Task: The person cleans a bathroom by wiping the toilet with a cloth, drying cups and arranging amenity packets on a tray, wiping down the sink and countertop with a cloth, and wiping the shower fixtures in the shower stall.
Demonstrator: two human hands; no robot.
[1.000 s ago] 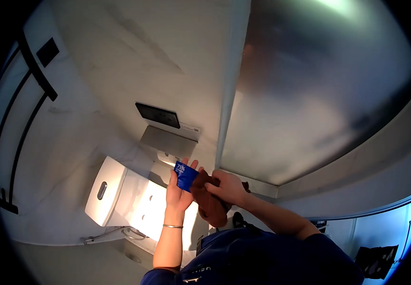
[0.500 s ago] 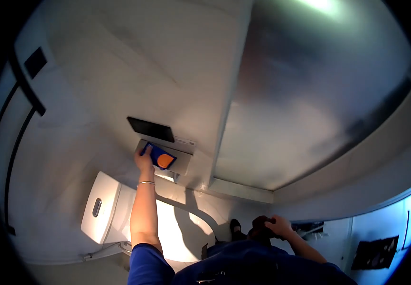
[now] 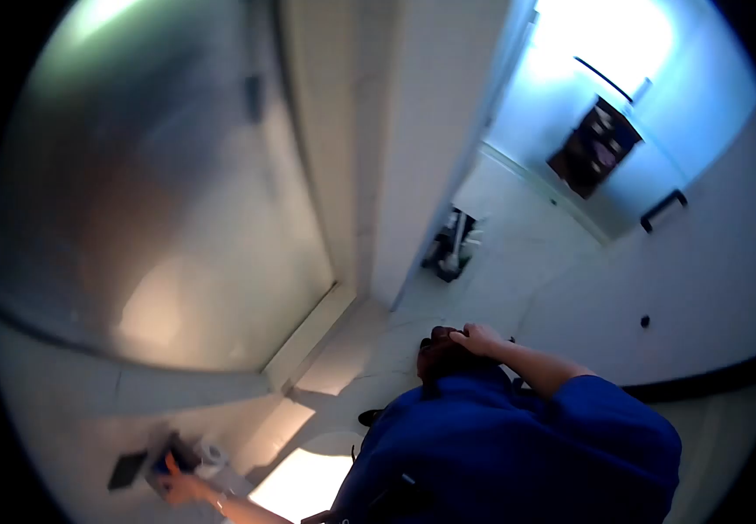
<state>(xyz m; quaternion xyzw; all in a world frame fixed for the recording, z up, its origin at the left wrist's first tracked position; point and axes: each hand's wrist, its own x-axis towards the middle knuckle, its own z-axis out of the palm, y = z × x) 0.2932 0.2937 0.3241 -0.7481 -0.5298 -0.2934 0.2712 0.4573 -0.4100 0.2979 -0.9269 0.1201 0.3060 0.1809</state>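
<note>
Low at the left, my left hand [image 3: 181, 486] is at the blue packet [image 3: 165, 461] on the shelf beside the paper roll [image 3: 212, 455]; its fingers are blurred, so their grip is unclear. My right hand [image 3: 479, 340] is closed on a dark brown cloth [image 3: 437, 351] in front of my body. Part of the cloth is hidden by the hand and my blue shirt.
A frosted glass panel [image 3: 177, 201] fills the left side. The lit toilet [image 3: 308, 485] stands low in the centre. Through a doorway are a dark container of items [image 3: 454, 246], a dark hanging bag [image 3: 599, 147] and a black door handle [image 3: 662, 210].
The view has swung right toward the doorway. My left hand and the blue packet now appear at the lower left. My right hand still holds the brown cloth.
</note>
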